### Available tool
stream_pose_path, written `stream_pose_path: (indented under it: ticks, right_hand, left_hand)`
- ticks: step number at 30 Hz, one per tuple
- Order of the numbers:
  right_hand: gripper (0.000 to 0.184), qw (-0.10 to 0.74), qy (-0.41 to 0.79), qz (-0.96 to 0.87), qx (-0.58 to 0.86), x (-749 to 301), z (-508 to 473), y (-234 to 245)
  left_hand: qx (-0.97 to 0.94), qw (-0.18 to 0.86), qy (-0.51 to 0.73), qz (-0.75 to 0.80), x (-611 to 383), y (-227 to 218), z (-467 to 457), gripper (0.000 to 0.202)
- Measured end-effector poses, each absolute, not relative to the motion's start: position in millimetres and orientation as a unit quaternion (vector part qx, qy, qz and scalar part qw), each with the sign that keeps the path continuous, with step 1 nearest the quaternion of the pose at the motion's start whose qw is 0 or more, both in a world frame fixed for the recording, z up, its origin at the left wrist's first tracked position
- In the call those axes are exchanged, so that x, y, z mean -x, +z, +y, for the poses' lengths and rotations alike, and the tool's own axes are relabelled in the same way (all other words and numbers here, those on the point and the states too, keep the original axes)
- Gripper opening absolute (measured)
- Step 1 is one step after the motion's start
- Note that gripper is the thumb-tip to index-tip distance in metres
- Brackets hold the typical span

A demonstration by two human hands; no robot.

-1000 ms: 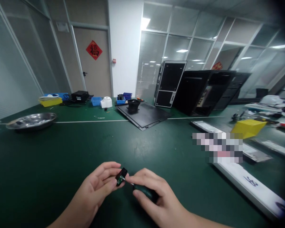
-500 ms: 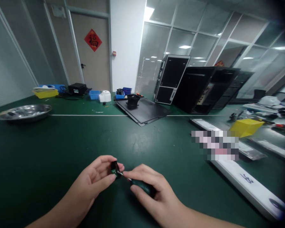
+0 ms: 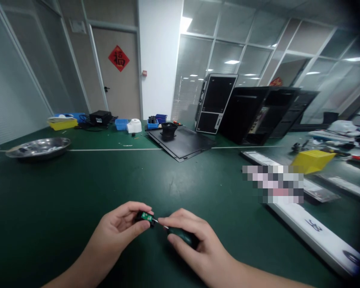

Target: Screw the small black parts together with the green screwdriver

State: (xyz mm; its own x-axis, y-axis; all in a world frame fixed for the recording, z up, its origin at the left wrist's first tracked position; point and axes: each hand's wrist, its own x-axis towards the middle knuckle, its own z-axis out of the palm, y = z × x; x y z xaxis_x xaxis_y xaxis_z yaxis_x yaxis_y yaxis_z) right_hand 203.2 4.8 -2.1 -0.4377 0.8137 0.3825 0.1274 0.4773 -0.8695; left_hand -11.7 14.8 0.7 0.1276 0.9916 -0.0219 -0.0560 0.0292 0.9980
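Between the thumb and fingers of my left hand (image 3: 124, 224) is a small black part with a green circuit board (image 3: 147, 216) facing up. My right hand (image 3: 195, 240) is wrapped round the dark green handle of a screwdriver (image 3: 181, 236). Its thin metal shaft points left, and the tip meets the right end of the black part. Whether the tip sits in a screw or a slot is too small to tell. Both hands are above the green table (image 3: 108, 180), near its front.
A metal dish (image 3: 40, 150) stands at the left. A black panel (image 3: 183, 146) with a black cup-like part (image 3: 168, 130) lies at the back. Computer cases (image 3: 217, 104) stand behind. A long white box (image 3: 315, 228) and a yellow bin (image 3: 313, 161) are at the right.
My left hand has turned the small black part, so more of its green board faces up. The screwdriver tip stays against it. The whole view has shifted slightly.
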Motion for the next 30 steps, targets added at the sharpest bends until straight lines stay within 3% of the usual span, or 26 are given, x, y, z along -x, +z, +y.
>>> stream_pose_path:
  ticks: [17,24,30]
  right_hand:
    - [0.030,0.434,0.414,-0.726,0.335,-203.3,5.6,3.5]
    - [0.027,0.447,0.419,-0.704,0.360,-204.8,8.3,-1.5]
    - [0.024,0.429,0.415,-0.708,0.378,-204.5,9.2,-2.0]
  left_hand:
    - [-0.545,0.554,0.422,0.468,14.3,1.6,11.6,0.014]
    - [-0.787,0.380,0.264,0.407,9.3,0.0,6.0,0.016]
    - [-0.805,0.341,0.272,0.403,9.9,-1.8,2.5,0.027]
